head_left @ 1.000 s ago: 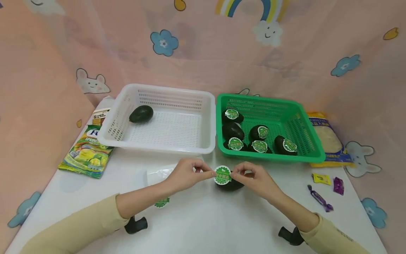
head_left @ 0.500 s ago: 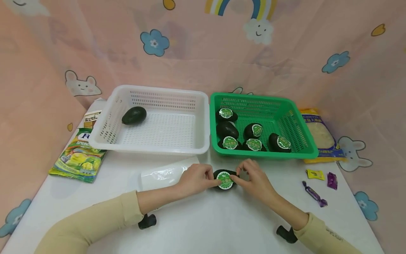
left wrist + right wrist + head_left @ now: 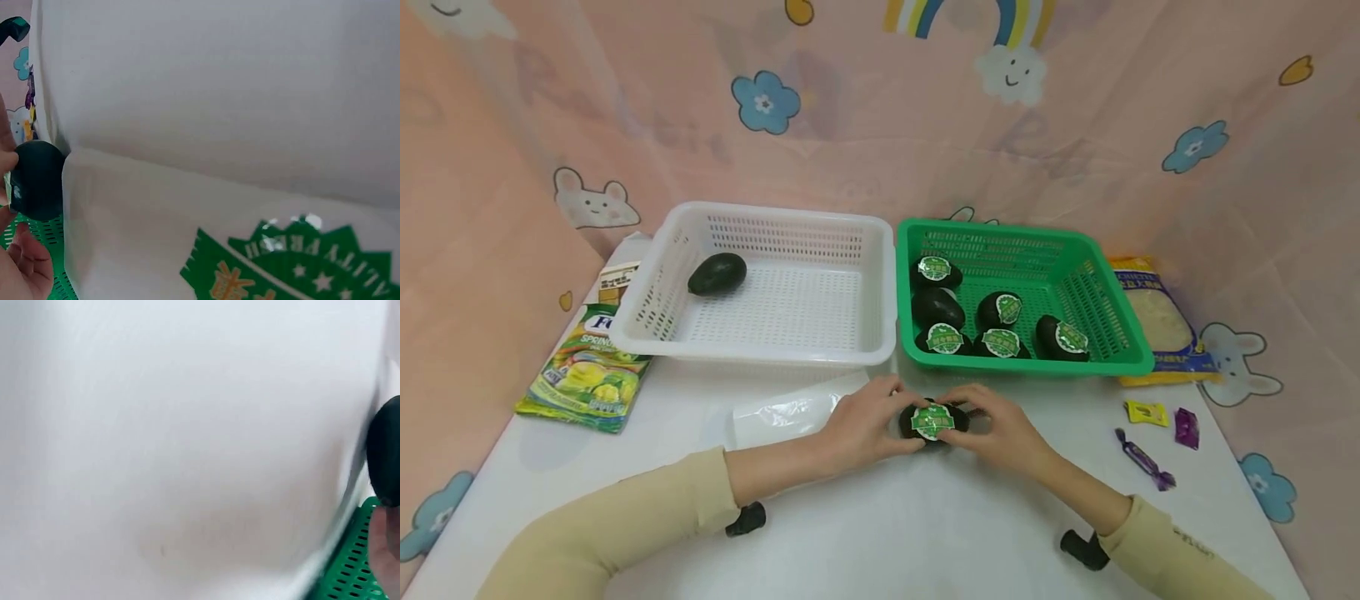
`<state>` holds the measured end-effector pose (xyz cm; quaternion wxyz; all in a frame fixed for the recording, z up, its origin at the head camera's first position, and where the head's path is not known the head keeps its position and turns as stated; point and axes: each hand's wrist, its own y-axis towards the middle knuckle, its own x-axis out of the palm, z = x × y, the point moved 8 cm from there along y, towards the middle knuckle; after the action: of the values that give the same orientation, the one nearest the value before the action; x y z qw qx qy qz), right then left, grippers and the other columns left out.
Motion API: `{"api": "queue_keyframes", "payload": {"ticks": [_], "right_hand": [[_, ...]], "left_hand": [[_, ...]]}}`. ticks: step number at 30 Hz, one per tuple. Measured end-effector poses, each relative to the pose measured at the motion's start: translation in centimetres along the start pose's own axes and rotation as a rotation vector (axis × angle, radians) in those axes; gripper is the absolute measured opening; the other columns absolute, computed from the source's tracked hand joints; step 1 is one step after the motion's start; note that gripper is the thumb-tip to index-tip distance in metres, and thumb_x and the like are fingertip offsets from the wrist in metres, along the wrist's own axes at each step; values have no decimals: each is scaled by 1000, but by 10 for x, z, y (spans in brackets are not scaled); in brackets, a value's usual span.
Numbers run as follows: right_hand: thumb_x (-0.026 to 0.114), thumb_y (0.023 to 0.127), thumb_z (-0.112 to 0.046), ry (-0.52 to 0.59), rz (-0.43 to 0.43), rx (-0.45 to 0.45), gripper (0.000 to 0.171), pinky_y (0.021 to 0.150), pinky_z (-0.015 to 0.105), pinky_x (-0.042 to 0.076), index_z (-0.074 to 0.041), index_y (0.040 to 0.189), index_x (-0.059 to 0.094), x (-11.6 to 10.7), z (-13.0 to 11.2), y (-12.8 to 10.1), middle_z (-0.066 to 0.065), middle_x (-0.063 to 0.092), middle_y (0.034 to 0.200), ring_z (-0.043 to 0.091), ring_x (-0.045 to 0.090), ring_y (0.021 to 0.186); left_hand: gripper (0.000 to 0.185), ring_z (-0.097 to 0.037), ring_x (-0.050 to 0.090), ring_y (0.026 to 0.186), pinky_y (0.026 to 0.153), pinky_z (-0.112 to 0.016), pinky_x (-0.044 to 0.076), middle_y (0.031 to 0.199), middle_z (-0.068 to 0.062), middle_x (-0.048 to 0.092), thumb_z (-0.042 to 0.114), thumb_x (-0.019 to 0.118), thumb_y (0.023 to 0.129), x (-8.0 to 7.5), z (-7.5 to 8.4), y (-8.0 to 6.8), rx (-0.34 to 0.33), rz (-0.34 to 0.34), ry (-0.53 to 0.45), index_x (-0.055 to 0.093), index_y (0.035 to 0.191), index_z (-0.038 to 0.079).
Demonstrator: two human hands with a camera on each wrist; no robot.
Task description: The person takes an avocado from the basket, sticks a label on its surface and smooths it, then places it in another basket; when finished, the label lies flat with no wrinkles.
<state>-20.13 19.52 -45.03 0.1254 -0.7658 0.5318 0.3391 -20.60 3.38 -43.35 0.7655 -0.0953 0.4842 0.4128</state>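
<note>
A dark avocado [image 3: 934,422] lies on the white table [image 3: 880,517] in front of the baskets, with a round green sticker [image 3: 932,421] on its near face. My left hand [image 3: 868,422] grips its left side and my right hand [image 3: 1000,425] grips its right side, thumbs pressing at the sticker's edges. The left wrist view shows the avocado [image 3: 37,180] at the far left and a loose green sticker [image 3: 294,262] on a sheet. In the right wrist view the avocado [image 3: 384,456] is only a dark edge at the right.
A white basket [image 3: 760,283] holds one bare avocado [image 3: 717,273]. A green basket [image 3: 1022,292] holds several stickered avocados. A clear backing sheet [image 3: 782,410] lies left of my hands. Snack packets [image 3: 587,367] sit at the left, another packet [image 3: 1157,321] and candies [image 3: 1150,433] at the right.
The sticker went from held upright between my fingertips to pressed flat on the avocado. Both hands closed in round the fruit.
</note>
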Motion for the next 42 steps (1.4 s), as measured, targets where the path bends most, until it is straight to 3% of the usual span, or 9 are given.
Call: {"api": "queue_keyframes", "payload": {"ticks": [5,12,15,19,25,29,32,38,42], "right_hand": [[68,94,-27,437,79,458,47,91,36,52,-1,130,54,-16,32,-3,15,59,129,23,60,113],[63,97,-29,821,178,631,25,101,38,45,-6,107,68,-23,40,8,7,67,117,18,61,114],[63,97,-25,840,190,626,15,98,36,46,-14,93,73,-23,40,10,1,70,106,14,62,107],[58,99,-17,839,219,621,18,88,29,48,-18,87,72,-24,41,9,-5,68,90,9,61,93],[61,97,-22,783,222,658,17,85,30,49,-10,93,73,-21,46,4,-3,66,92,16,57,98],[66,94,-25,738,241,688,24,84,33,48,-2,96,72,-16,50,0,2,67,93,23,56,101],[68,93,-24,727,266,693,25,83,34,48,0,95,71,-12,49,-2,4,66,90,23,56,98],[68,92,-24,733,278,683,27,85,35,48,3,96,69,-9,48,-4,5,65,91,24,56,97],[68,92,-25,747,298,678,25,89,38,46,1,92,69,-15,50,-3,6,65,90,26,55,99]], "left_hand": [[62,-13,50,112,81,-28,51,123,1,52,44,84,72,10,4,16,57,-94,-9,60,123,17],[61,-11,55,104,78,-24,49,115,4,57,38,82,73,31,10,33,129,-321,95,58,125,20],[56,-8,55,99,78,-19,46,111,6,58,35,81,73,24,16,38,195,-360,73,59,122,19],[60,-5,56,97,82,-17,46,111,8,62,35,81,71,-15,33,62,261,-336,-44,60,124,17],[61,-9,57,105,86,-24,48,121,4,61,41,75,79,-69,31,150,138,-258,-89,55,131,16],[62,-17,57,111,91,-31,48,129,-4,58,46,71,85,-52,2,204,14,-322,96,52,133,12],[63,-22,55,113,91,-36,48,134,-8,52,49,68,87,-33,-16,224,-61,-357,213,52,135,10],[84,-34,37,135,107,-42,37,156,-19,22,50,64,91,-14,-34,229,-181,-392,221,29,151,4],[95,-37,22,143,113,-44,29,158,-21,13,50,65,90,-15,-30,225,-150,-398,226,15,154,2]]}}
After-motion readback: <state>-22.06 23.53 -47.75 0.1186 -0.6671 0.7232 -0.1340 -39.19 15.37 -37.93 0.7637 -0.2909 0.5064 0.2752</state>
